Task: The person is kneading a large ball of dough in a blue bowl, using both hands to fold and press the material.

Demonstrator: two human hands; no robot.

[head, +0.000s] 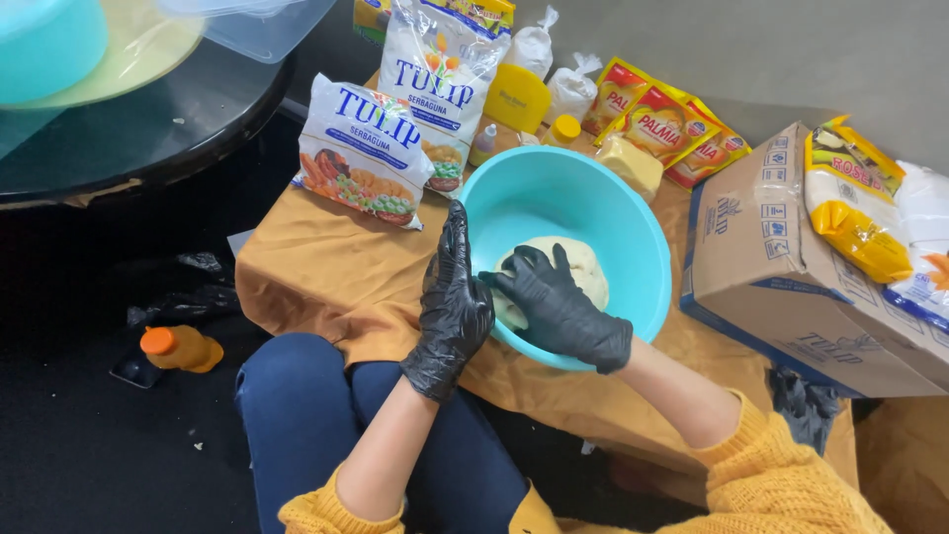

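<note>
Head view, looking down: I note a turquoise bowl [566, 203] at centre frame, sitting on a low surface draped in an ochre cloth [326, 277]. A pale lump of dough [583, 265] lies at the bowl's bottom. The right hand [556, 307], in a black glove, rests on top of the dough with fingers spread and bent over it, pressing rather than gripping. The left hand [453, 297], also gloved, stands upright against the bowl's near rim, fingers extended and together; I judge it braces the bowl so it does not slide under the pressing. Two flour bags [368, 148] lean upper centre, margarine sachets [660, 124] lie upper right, and a cardboard box [781, 267] sits at right, all kept near the bowl. An orange-capped bottle [180, 347] lies on the dark floor, lower left.
</note>
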